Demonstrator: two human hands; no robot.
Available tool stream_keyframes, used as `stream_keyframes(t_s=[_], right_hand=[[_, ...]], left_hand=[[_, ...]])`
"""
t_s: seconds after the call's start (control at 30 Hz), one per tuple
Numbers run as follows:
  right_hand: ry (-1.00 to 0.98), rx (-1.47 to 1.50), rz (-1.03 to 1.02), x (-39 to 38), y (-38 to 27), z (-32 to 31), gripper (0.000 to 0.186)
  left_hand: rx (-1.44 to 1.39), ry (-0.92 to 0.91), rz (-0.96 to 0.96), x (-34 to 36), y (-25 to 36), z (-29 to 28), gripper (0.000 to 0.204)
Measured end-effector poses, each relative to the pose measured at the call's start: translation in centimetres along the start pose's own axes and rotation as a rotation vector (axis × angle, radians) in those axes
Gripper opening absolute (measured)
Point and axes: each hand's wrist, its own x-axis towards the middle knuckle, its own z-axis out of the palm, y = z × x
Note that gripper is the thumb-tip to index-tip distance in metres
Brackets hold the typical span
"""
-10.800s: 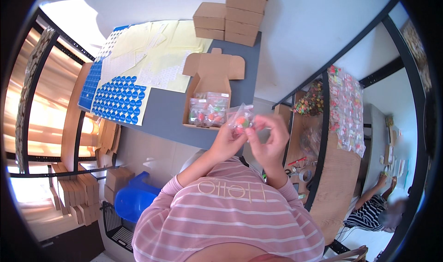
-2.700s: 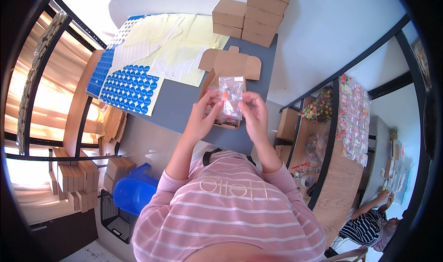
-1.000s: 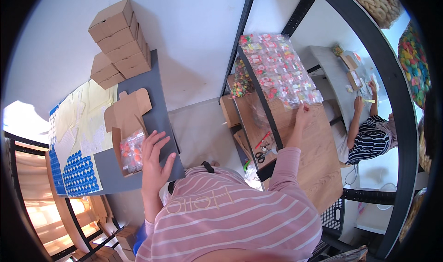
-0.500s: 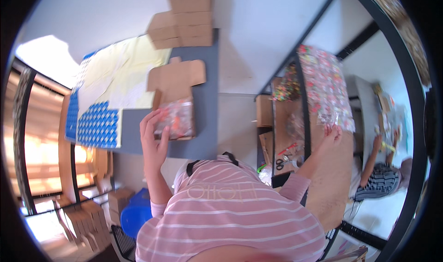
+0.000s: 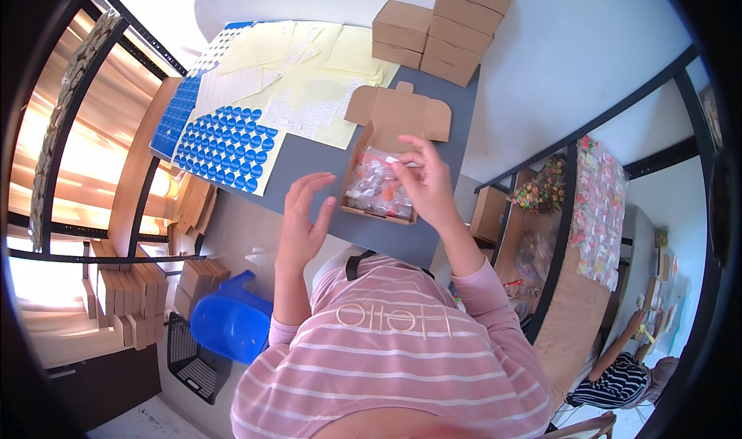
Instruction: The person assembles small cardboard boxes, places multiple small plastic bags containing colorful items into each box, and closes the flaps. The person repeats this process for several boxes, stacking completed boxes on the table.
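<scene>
An open brown cardboard box [image 5: 379, 216] lies on the grey table, its lid folded back toward the far side. Inside it are clear plastic packets [image 5: 375, 184] with red and orange bits. Over the box's right side is my right hand [image 5: 429, 184], thumb and fingers pinched on a small clear plastic packet [image 5: 393, 160] that partly blends with those below. My left hand [image 5: 306, 215] hovers just left of the box, fingers apart and holding nothing.
Blue round sticker sheets [image 5: 228, 149] and pale yellow sheets [image 5: 317, 91] cover the table's left. Stacked brown boxes [image 5: 468, 33] stand at the back. To the right, a shelf carries packets [image 5: 599, 207]; another person [image 5: 618, 381] works beyond. A blue chair [image 5: 232, 323] sits lower left.
My right hand has come from the packets on the right shelf to the box. My left hand has left the box's edge and moved off to its left. The view has turned.
</scene>
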Motion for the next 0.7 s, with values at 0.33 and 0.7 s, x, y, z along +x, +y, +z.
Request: stream_keyframes(t_s=[0.33,0.7], right_hand=[[-0.159,-0.376,-0.038,1.2,-0.1,1.8,0.034],[0.393,-0.557,-0.271,-3.3,1.1,-4.0,0.023]], left_hand=[[0.148,-0.196,0.164,0.6,-0.7,0.9,0.016],[0.248,-0.291,0.199,1.6,-0.2,1.6,0.023]])
